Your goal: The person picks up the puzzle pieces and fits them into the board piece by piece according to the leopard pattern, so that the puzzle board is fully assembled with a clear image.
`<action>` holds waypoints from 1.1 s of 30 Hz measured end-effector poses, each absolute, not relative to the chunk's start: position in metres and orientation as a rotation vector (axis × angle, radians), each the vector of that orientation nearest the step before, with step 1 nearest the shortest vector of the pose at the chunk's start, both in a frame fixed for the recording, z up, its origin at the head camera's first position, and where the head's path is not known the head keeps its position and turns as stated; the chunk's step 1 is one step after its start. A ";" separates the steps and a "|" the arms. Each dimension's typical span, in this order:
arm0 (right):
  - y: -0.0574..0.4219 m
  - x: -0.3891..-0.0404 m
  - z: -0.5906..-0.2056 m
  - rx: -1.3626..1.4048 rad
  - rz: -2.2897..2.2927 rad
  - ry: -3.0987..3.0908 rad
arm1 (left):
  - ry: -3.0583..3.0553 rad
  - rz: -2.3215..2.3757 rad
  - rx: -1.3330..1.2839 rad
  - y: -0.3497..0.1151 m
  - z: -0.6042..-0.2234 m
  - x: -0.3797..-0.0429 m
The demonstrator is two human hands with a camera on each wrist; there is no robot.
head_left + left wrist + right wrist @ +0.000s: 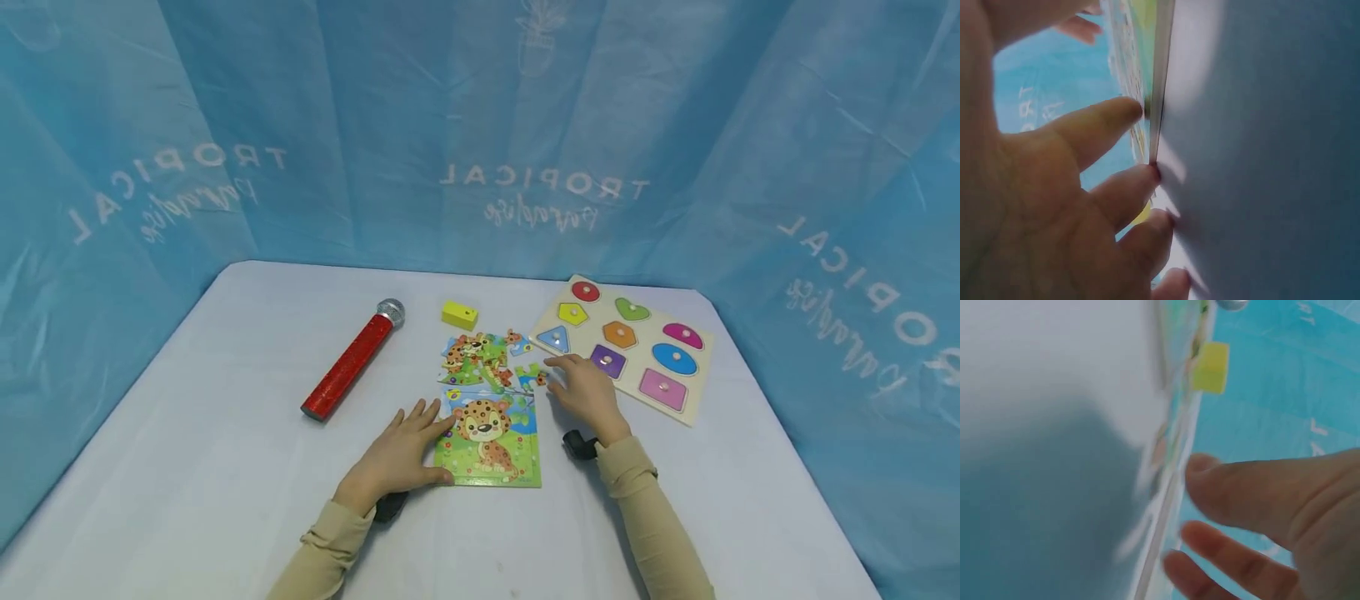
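A square leopard puzzle board (491,446) lies in front of the person in the head view. My left hand (397,454) rests at its left edge with spread fingers; the left wrist view shows the fingertips (1132,109) touching the board's side. Behind the board is a cluster of leopard jigsaw pieces (472,360), partly joined or overlapping. To its right lie a loose piece (519,342) and a green-blue piece (529,377). Beside that one hovers my right hand (590,398), thumb and fingers apart; nothing shows between them in the blurred right wrist view.
A red microphone (352,365) with a silver head lies to the left. Behind the jigsaw pieces stands a yellow block (459,315). A shape board (626,387) with colored knobbed shapes sits behind and right of the right hand. Blue curtains (480,125) enclose the white table (247,417).
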State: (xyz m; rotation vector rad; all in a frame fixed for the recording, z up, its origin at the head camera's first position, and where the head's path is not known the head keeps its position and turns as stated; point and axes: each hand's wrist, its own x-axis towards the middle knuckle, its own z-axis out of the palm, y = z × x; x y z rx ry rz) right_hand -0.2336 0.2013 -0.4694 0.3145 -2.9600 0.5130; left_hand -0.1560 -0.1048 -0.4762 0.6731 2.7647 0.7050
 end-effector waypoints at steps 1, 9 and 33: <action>0.195 -0.238 -0.469 0.329 0.544 -2.982 | 2.761 0.712 0.683 -0.105 -0.477 -0.156; 0.144 -0.283 -0.465 0.525 0.738 -3.026 | 2.731 0.726 0.725 -0.110 -0.479 -0.158; 0.183 -0.264 -0.475 0.157 1.597 -2.826 | 2.691 0.739 0.689 -0.111 -0.470 -0.153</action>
